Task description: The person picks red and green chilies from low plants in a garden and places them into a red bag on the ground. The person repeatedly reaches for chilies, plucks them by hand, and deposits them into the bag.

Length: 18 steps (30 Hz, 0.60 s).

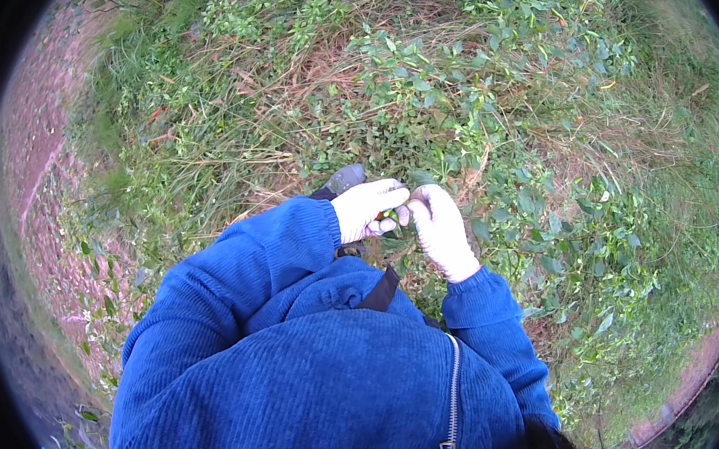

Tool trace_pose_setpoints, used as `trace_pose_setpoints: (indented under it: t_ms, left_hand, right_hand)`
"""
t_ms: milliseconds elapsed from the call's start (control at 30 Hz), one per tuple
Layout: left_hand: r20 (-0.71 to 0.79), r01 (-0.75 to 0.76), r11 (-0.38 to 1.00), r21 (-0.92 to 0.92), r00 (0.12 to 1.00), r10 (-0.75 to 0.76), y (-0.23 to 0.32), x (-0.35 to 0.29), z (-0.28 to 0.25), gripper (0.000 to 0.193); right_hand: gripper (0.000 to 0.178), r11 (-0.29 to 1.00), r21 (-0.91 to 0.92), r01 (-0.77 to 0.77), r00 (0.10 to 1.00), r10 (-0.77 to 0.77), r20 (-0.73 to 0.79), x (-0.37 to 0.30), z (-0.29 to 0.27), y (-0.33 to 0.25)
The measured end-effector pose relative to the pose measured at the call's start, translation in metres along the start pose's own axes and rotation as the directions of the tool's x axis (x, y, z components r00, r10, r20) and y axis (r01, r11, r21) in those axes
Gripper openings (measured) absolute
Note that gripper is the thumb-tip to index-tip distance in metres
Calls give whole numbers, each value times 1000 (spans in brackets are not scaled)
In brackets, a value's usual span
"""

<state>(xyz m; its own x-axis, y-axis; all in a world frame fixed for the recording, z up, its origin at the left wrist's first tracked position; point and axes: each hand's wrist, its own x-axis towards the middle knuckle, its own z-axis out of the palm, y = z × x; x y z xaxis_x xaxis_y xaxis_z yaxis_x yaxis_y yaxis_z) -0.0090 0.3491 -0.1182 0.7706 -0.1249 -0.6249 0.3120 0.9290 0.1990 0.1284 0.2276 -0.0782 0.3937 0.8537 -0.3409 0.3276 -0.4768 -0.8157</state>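
Both hands wear pale gloves with greyish fingertips and meet in front of my body, low over the plants. My left hand [362,211] is closed around a small red chili pepper [379,216], of which only a bit shows between the fingers, with some green beside it. My right hand [443,232] comes in from the right, its thumb and fingers pinched together close to the left fingertips. Whatever lies in that pinch is too small to make out. Leafy green pepper plants [538,209] stand right beside my right hand.
Dark shoe [345,178] shows just beyond my left wrist. Dry grass [311,66] and weeds cover the ground ahead, with a few red spots among the leaves. Bare reddish soil [37,158] runs along the far left. A dark strap [380,291] hangs at my chest.
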Motion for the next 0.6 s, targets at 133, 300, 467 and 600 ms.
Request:
trace_pose_setpoints:
  t_ms: [133, 300, 467, 600]
  left_hand:
    - [78, -7, 975, -220, 997, 25, -1, 1, -12, 15]
    - [-128, -118, 981, -156, 987, 99, 15, 8, -39, 25]
    - [-288, -146, 944, 297, 928, 234, 28, 39, -46, 21]
    - [-216, -16, 908, 418, 970, 116, 30, 66, -38, 40]
  right_hand:
    - [12, 966, 187, -178, 984, 170, 55, 3, -12, 4]
    - [38, 966, -131, -223, 938, 176, -298, 18, -12, 32]
    - [60, 894, -448, -28, 983, -56, -173, 27, -10, 52]
    - [37, 978, -97, -186, 982, 183, -38, 29, -11, 52]
